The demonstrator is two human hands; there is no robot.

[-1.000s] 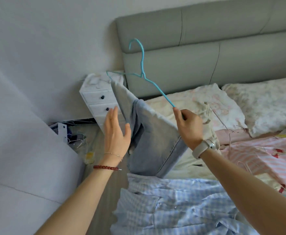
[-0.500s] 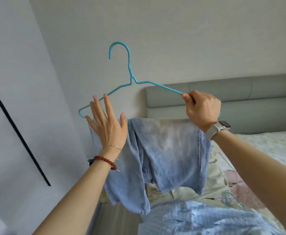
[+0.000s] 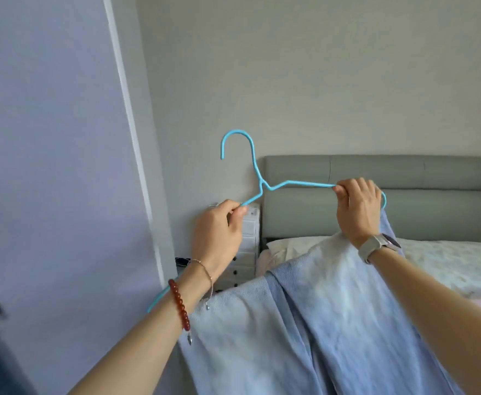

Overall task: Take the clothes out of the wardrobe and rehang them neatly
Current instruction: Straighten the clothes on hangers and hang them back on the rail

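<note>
A light blue wire hanger (image 3: 257, 178) is held up in front of me, hook pointing up and left. My left hand (image 3: 219, 232) pinches its left shoulder wire between thumb and fingers. My right hand (image 3: 357, 209) grips its right shoulder wire in a fist. Pale blue jeans (image 3: 304, 323) hang folded over the hanger's bottom bar and drape down toward me, covering that bar. The hanger's left end (image 3: 159, 297) pokes out below my left wrist.
A pale wardrobe door (image 3: 62, 181) fills the left side. Behind the hanger stand a grey padded headboard (image 3: 376, 172), a bed with floral bedding (image 3: 447, 263) and a small white drawer unit (image 3: 246, 252) by the wall.
My left hand, open beside the jeans before, now pinches the hanger's left shoulder. The hanger and jeans were lifted and came closer, and my view has risen toward the wall.
</note>
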